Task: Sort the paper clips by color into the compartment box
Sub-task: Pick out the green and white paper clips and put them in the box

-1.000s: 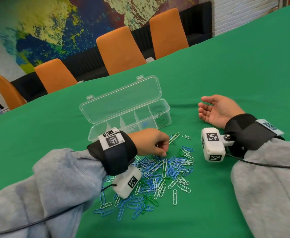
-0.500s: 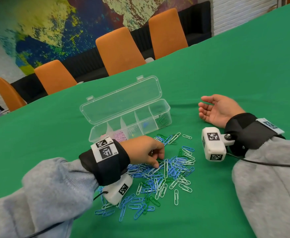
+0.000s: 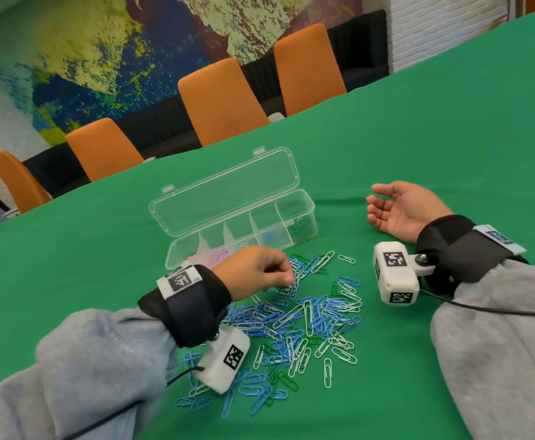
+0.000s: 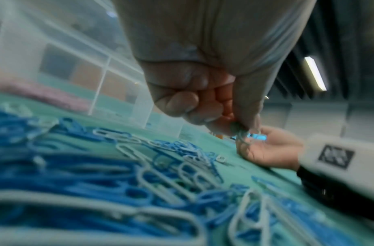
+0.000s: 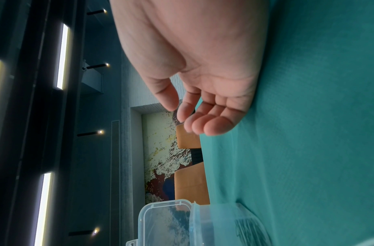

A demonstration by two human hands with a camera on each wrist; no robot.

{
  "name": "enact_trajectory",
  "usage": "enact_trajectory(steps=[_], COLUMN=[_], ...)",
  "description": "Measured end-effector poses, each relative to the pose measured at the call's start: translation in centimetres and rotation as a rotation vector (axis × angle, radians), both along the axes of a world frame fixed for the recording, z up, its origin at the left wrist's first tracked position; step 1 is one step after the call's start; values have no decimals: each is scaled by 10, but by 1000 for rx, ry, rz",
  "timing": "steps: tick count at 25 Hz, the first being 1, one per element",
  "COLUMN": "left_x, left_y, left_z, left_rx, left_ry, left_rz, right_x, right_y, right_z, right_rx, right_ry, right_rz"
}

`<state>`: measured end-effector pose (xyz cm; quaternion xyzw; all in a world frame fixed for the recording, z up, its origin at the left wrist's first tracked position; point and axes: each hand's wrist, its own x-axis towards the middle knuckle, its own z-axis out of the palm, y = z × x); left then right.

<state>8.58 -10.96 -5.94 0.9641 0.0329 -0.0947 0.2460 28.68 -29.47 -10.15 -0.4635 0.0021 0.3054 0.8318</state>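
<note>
A heap of blue, white and green paper clips (image 3: 307, 315) lies on the green table in front of me. My left hand (image 3: 287, 279) hovers over the heap's far edge, fingers curled. In the left wrist view its thumb and fingertips pinch a greenish clip (image 4: 243, 133) just above the heap (image 4: 97, 174). Behind it stands the clear compartment box (image 3: 304, 236), lid open, with pink clips (image 3: 218, 257) at the left, a blue clip (image 3: 269, 238) further right and green clips (image 3: 301, 228) in the right end. My right hand (image 3: 399, 211) rests palm up, empty, right of the box.
Orange chairs (image 3: 221, 100) line the table's far edge. The box lid (image 3: 225, 192) leans back behind the compartments. A camera block (image 3: 394, 273) and its cable hang from the right wrist near the heap. The right wrist view shows the box's right end (image 5: 224, 223).
My left hand dipped into the heap toward me, then rose a little with a clip pinched. The right hand has stayed still.
</note>
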Motion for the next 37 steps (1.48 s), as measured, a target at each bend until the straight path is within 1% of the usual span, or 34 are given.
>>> enact_trajectory(steps=[2,6,9,11,12,14,15,16,17,18,20,21,22,23,25,27,32,34,37], left_x=[-1,-4,-1,1,4,10,14,19,24,29,37,41,43,45,47,47,36,34,32], left_y=[2,0,-4,-6,-9,-15,-20,-26,-32,-38,-50,-57,-63,-66,-71,-71,-74,-74,-79], left_z=[1,-5,-9,-9,-9,-9,-10,-10,-9,-7,-4,-4,-3,-3,-5,-7,0,1,-2], left_rx=[-313,-804,-1141,-1309,-1355,-1368,-1320,-1204,-980,-650,65,318,461,533,586,567,456,462,539], left_ry=[-9,-14,32,52,62,96,122,149,162,168,173,178,191,202,221,244,234,227,220], left_rz=[152,301,432,515,537,549,552,538,484,389,122,15,-46,-86,-133,-146,-169,-180,-224], right_x=[1,1,1,0,0,0,0,0,0,1,1,2,2,2,1,0,-2,-2,-3], right_y=[0,0,0,1,0,0,0,0,0,0,0,0,0,0,0,0,0,-1,-1], right_z=[0,0,1,1,1,1,1,0,0,0,-1,-1,-1,-1,0,1,2,3,3], right_rx=[-2,2,5,5,5,1,-2,-4,-1,0,-3,-3,-1,2,7,3,-2,-2,-6], right_ry=[-2,3,4,4,5,1,-1,-2,-2,-2,0,2,4,6,7,4,7,6,5], right_rz=[0,0,-6,-8,-8,-10,-10,-10,-9,-8,-6,-6,-7,-7,-6,-4,-9,-8,-11])
